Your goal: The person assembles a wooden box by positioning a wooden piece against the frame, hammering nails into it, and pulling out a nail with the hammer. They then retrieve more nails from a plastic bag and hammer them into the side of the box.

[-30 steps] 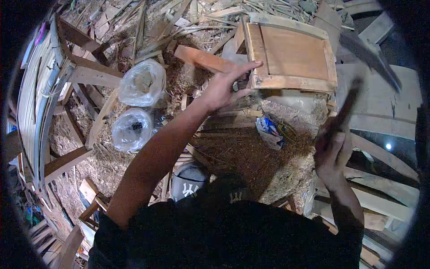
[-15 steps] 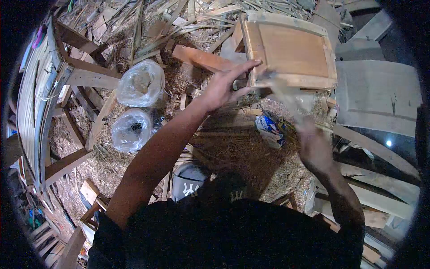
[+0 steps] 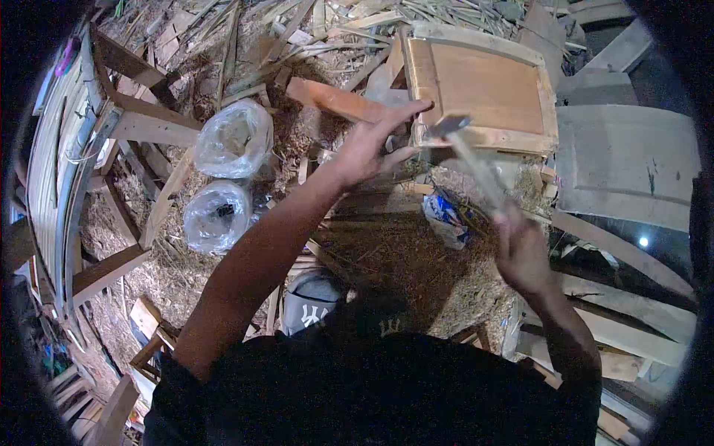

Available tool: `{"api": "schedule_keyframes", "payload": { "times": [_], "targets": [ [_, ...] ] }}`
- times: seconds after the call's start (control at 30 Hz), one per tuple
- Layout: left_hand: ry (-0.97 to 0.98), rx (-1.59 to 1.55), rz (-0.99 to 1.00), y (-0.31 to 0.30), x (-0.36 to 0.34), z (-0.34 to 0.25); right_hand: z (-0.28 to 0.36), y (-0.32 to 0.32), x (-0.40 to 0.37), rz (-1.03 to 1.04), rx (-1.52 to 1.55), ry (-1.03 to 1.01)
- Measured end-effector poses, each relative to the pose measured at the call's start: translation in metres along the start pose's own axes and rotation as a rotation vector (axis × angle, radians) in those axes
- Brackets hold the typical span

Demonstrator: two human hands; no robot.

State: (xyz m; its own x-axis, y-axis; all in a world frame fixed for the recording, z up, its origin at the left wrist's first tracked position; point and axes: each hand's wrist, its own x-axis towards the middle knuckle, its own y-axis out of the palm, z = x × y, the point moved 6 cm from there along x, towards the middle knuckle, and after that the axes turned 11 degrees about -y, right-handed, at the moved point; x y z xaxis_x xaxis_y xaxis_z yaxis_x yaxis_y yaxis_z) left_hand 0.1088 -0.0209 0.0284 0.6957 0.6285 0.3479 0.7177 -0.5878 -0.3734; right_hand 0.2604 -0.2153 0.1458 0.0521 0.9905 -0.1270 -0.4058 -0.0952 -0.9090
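Observation:
A framed wooden panel with a reddish-brown middle and a paler border sits at the upper centre. My left hand grips its lower left corner, the index finger along the left edge and the thumb lower down near the front edge. The other fingers are hidden behind the corner. In my right hand is a hammer, held near the end of its pale handle. Its dark metal head overlaps the panel's front border, a little right of my left fingertips. An orange-brown wood piece lies behind my left hand.
Two clear plastic-wrapped round containers stand left of my forearm. A wooden frame rises at the far left. Grey panels and boards lie at the right. A crumpled blue-white packet rests on the sawdust; wood scraps cover the back.
The hammer, blurred before, now shows clearly with its head over the panel's front border. My left hand stays at the panel's corner.

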Motion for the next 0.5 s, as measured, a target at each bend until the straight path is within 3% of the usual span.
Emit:
{"api": "schedule_keyframes", "payload": {
  "times": [0.03, 0.07, 0.1, 0.17, 0.2, 0.23, 0.3, 0.43, 0.5],
  "targets": [
    [-0.010, -0.005, 0.007, 0.001, -0.004, -0.001, 0.005, -0.010, 0.000, 0.028, 0.087, 0.022],
    [-0.049, -0.052, 0.047, 0.002, -0.002, 0.002, 0.016, -0.031, -0.003, -0.135, 0.031, -0.056],
    [-0.087, -0.098, 0.085, 0.003, 0.001, 0.004, 0.015, -0.042, -0.007, -0.138, 0.032, -0.055],
    [-0.074, -0.098, 0.078, 0.003, 0.001, 0.004, -0.007, -0.063, -0.022, -0.371, 0.506, 0.070],
    [-0.060, -0.098, 0.068, 0.003, 0.000, 0.003, -0.015, -0.051, -0.029, -0.522, 0.815, 0.003],
    [-0.060, -0.101, 0.070, 0.004, -0.001, 0.003, -0.016, -0.036, -0.026, -0.522, 0.814, 0.007],
    [-0.081, -0.056, 0.074, 0.003, 0.001, 0.003, -0.006, 0.009, -0.004, 0.099, -0.170, 0.055],
    [-0.097, -0.130, 0.085, 0.003, -0.004, 0.003, -0.003, -0.006, -0.004, -0.030, -0.027, -0.031],
    [-0.081, -0.081, 0.072, 0.002, 0.000, 0.002, 0.008, -0.050, -0.004, -0.232, 0.150, 0.134]
  ]
}}
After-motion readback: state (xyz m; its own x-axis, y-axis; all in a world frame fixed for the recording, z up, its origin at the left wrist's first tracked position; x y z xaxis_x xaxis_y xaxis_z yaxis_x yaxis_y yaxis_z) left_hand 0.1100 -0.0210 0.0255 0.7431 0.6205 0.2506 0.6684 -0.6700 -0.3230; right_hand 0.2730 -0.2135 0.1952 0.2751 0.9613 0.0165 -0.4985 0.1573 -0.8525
